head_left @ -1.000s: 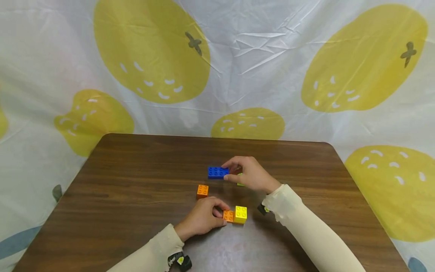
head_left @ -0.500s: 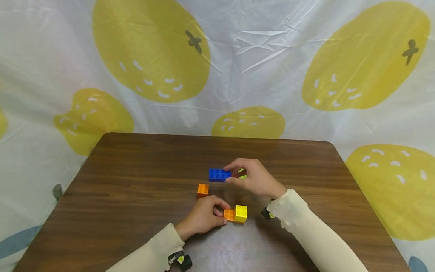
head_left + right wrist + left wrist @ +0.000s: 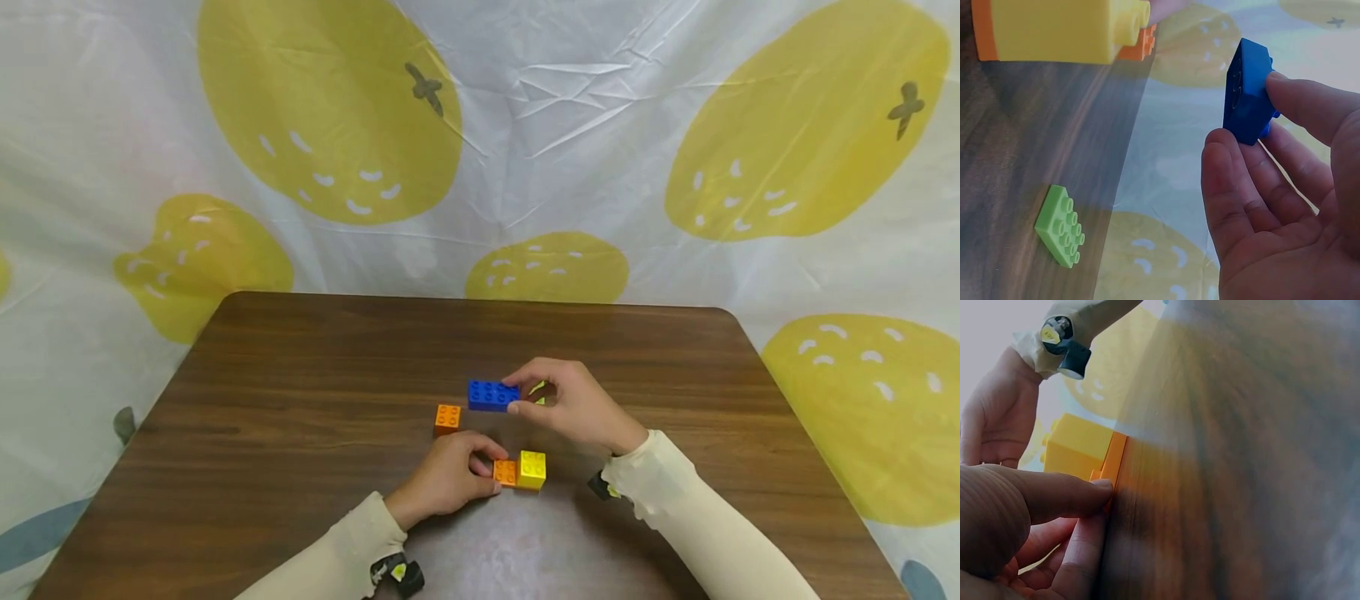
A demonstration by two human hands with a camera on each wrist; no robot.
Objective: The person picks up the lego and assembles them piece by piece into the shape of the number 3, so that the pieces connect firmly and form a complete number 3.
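My right hand (image 3: 576, 404) pinches the right end of a blue toy building brick (image 3: 487, 397) between thumb and fingers. In the right wrist view the blue brick (image 3: 1249, 94) hangs clear of the table, its hollow underside partly showing. Nearer the person, my left hand (image 3: 447, 477) grips the left end of a flat orange brick (image 3: 504, 472). A taller yellow brick (image 3: 532, 468) sits on that orange brick's right part. The left wrist view shows a thumb (image 3: 1079, 495) and finger closed on the orange brick (image 3: 1115, 456) against the wood, beside the yellow brick (image 3: 1079, 447).
Another orange brick (image 3: 447, 419) stands on the brown table (image 3: 315, 400), just beyond my left hand. Partly hidden behind my right hand lies a flat light-green brick (image 3: 1061, 226). A white cloth (image 3: 555, 175) with yellow fruit prints hangs behind the table.
My right hand has carried the blue brick a little to the right and toward the person. The left hand stays put on the orange brick.
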